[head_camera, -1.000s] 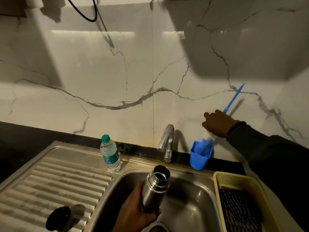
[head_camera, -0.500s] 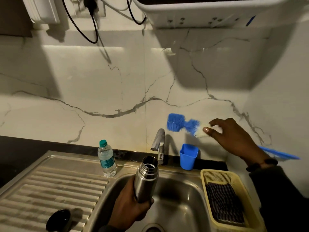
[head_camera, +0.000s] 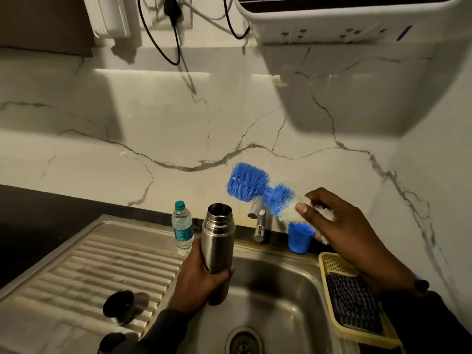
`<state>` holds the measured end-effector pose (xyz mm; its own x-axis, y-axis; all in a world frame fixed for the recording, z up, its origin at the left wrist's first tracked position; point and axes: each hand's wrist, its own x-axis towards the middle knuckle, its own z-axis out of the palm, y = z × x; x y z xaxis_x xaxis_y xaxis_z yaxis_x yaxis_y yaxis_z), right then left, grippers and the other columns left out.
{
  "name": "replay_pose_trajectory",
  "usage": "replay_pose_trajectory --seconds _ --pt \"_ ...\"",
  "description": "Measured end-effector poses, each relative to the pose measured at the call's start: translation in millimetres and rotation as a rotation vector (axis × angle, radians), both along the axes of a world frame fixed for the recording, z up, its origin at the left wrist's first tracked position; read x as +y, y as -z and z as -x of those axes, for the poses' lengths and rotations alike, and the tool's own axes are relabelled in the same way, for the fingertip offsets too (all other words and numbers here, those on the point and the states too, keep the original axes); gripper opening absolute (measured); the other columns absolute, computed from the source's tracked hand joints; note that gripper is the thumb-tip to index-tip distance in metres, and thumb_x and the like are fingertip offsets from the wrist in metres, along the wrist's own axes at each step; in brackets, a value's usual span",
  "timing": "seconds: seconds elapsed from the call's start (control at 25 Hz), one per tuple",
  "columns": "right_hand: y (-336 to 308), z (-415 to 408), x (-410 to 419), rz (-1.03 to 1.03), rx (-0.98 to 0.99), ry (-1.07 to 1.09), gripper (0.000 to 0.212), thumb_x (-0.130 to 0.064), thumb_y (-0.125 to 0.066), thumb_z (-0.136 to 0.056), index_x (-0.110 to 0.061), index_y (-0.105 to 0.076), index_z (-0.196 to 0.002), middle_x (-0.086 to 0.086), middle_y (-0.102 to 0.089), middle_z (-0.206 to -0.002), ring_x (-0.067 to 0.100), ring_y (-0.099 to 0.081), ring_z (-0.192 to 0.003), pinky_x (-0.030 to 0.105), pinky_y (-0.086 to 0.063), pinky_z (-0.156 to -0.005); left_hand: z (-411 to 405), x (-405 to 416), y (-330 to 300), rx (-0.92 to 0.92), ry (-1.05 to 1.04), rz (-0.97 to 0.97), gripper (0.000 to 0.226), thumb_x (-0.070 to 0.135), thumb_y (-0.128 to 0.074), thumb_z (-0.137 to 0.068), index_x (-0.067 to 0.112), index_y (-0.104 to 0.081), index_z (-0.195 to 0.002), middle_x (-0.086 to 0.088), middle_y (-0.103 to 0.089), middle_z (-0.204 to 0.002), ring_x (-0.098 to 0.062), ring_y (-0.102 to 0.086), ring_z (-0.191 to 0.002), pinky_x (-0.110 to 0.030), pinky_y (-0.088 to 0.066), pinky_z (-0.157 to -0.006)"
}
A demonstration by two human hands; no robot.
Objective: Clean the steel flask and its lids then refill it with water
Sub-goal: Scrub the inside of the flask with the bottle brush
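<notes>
Open sink basin (head_camera: pixel 286 297) below, clear down to the drain (head_camera: pixel 244 343). Flask mouth (head_camera: pixel 219 210) uncovered, with open air between it and the brush head (head_camera: pixel 249 182). Behind, crowding the back rim: water bottle (head_camera: pixel 181 227), tap (head_camera: pixel 259 221), blue cup (head_camera: pixel 298 237). Right side blocked by the yellow basket (head_camera: pixel 332 261). On the ribbed drainboard (head_camera: pixel 84 272), two dark lids (head_camera: pixel 118 306), possibly a third thing at the frame's bottom edge. Overhead, a white rack (head_camera: pixel 332 24) and hanging cables (head_camera: pixel 176 42).
</notes>
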<state>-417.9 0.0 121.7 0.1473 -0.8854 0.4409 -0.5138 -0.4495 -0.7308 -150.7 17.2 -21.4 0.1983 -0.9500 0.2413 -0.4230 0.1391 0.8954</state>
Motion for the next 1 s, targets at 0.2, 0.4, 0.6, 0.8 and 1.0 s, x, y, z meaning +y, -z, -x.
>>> replay_pose_trajectory --seconds 0.2,0.4,0.6,0.8,1.0 --pt "25 -17 17 0.022 -0.040 0.010 0.018 -0.044 -0.058 -0.088 -0.026 -0.057 -0.091 -0.013 -0.063 -0.066 0.003 -0.061 -0.055 0.009 -0.043 -0.053 -1 3 -9 -0.036 -0.015 0.063 0.068 0.036 -0.087 -0.061 0.047 -0.046 -0.114 0.015 -0.065 -0.107 0.002 -0.063 -0.095 -0.016 -0.047 -0.075" --pt "26 -14 24 0.098 0.040 -0.014 0.017 -0.045 -0.057 -0.090 -0.029 -0.058 -0.095 -0.012 -0.064 -0.074 0.006 -0.063 -0.067 0.016 -0.047 -0.059 -1 3 -11 -0.094 -0.023 0.096 0.074 0.049 -0.082 -0.057 0.037 -0.049 -0.122 0.014 -0.066 -0.106 -0.003 -0.064 -0.092 -0.029 -0.053 -0.078" --pt "6 0 21 0.151 0.331 -0.004 0.020 -0.053 -0.046 -0.092 -0.038 -0.054 -0.102 -0.011 -0.067 -0.082 0.008 -0.062 -0.072 0.037 -0.052 -0.067 -2 6 -20 -0.202 -0.037 0.127 0.078 0.062 -0.071 -0.054 0.041 -0.043 -0.124 0.019 -0.061 -0.107 -0.003 -0.061 -0.092 -0.016 -0.046 -0.072" --pt "4 -15 30 0.136 0.169 -0.031 0.024 -0.058 -0.048 -0.091 -0.041 -0.056 -0.105 -0.018 -0.066 -0.085 0.002 -0.062 -0.078 0.023 -0.049 -0.069 1 3 -25 -0.218 -0.110 0.085 0.079 0.069 -0.065 -0.051 0.041 -0.044 -0.122 0.016 -0.062 -0.096 -0.002 -0.057 -0.078 -0.014 -0.038 -0.063" --pt "11 -22 18 0.470 0.558 0.207 0.031 -0.057 -0.032 -0.096 -0.037 -0.047 -0.114 -0.008 -0.062 -0.085 0.017 -0.062 -0.066 0.037 -0.051 -0.052 1 1 -24 -0.360 -0.134 0.058 0.085 0.069 -0.060 -0.050 0.036 -0.048 -0.128 0.017 -0.059 -0.093 -0.011 -0.057 -0.080 -0.025 -0.038 -0.064"
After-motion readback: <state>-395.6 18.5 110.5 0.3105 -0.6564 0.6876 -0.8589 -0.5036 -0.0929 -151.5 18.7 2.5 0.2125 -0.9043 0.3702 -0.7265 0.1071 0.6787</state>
